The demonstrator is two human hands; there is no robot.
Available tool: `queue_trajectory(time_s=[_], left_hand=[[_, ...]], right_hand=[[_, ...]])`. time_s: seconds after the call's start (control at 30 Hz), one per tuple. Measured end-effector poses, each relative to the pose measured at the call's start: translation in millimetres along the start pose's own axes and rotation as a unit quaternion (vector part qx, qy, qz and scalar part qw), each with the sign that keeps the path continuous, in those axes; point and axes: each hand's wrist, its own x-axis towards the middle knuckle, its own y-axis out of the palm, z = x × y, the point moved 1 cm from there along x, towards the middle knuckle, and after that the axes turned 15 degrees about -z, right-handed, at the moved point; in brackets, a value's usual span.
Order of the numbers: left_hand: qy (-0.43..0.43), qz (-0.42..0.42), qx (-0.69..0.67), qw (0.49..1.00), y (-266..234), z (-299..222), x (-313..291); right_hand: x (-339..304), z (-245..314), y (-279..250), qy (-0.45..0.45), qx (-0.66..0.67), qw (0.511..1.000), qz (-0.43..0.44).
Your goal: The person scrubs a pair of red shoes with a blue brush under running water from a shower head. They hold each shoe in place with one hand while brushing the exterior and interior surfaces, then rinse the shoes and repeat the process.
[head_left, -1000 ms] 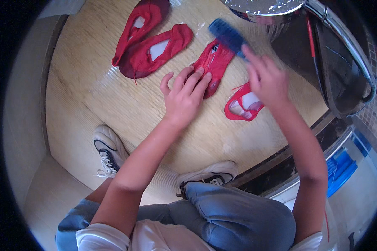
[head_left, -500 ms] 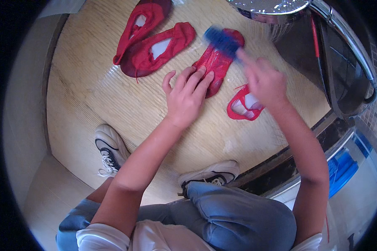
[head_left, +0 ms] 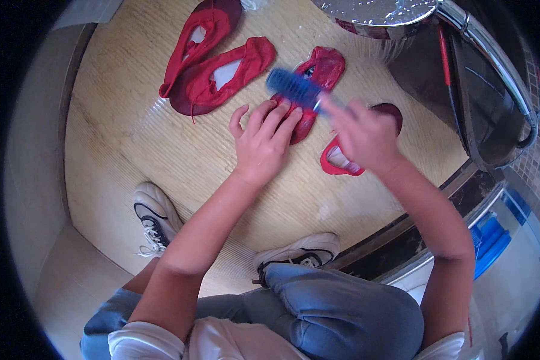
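Note:
Sole side down or up I cannot tell, a wet red ballet shoe (head_left: pixel 330 66) lies at the middle of the wooden surface. My left hand (head_left: pixel 263 141) holds its near end down, fingertips bent over it, thumb hidden. In my right hand (head_left: pixel 366 135) is a blue brush (head_left: pixel 294 87), blurred by motion, its head across the shoe just beyond my left fingers. Another red ballet shoe (head_left: pixel 336 162) lies partly under my right hand. Two more stand at the far left: one red shoe (head_left: pixel 246 63) beside another red shoe (head_left: pixel 189 54).
A round chrome-rimmed seat (head_left: pixel 378 9) with a bent chrome tube (head_left: pixel 492 48) rises at the far right. A dark strip (head_left: pixel 378 258) borders the wooden surface (head_left: pixel 210 156) near a blue plastic thing (head_left: pixel 492 246). My sneakers, left (head_left: pixel 153 213) and right (head_left: pixel 303 249), stand nearby.
My right hand and the brush have moved nearer and to the left, from the shoe's far end towards my left fingers. My left hand stays on the shoe.

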Motion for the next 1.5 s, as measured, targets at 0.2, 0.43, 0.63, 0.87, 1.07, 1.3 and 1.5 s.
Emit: queue_trajectory(time_s=[0.2,0.43,0.63,0.87,1.07,1.3,1.5], left_hand=[[0.007,-0.007,0.003,1.000,-1,-3,5],[0.009,-0.011,-0.006,1.000,1,-3,5],[0.008,0.008,-0.002,1.000,-1,0,-1],[-0.011,-0.008,-0.023,1.000,0,-2,6],[-0.132,-0.038,-0.052,0.989,2,-12,16],[-0.157,-0.030,-0.004,0.987,8,-19,25],[-0.154,-0.032,-0.018,0.987,7,-22,29]], right_hand=[[7,-34,8,0.053,-0.013,0.994,-0.096],[-1,-38,9,0.067,0.001,0.994,-0.083],[-10,3,4,-0.016,0.066,0.998,-0.015],[18,-33,-1,0.088,0.011,0.987,-0.134],[64,-18,21,0.123,0.051,0.985,-0.112],[87,-14,32,0.224,0.026,0.974,0.021],[57,-36,36,0.284,0.287,0.910,-0.099]])
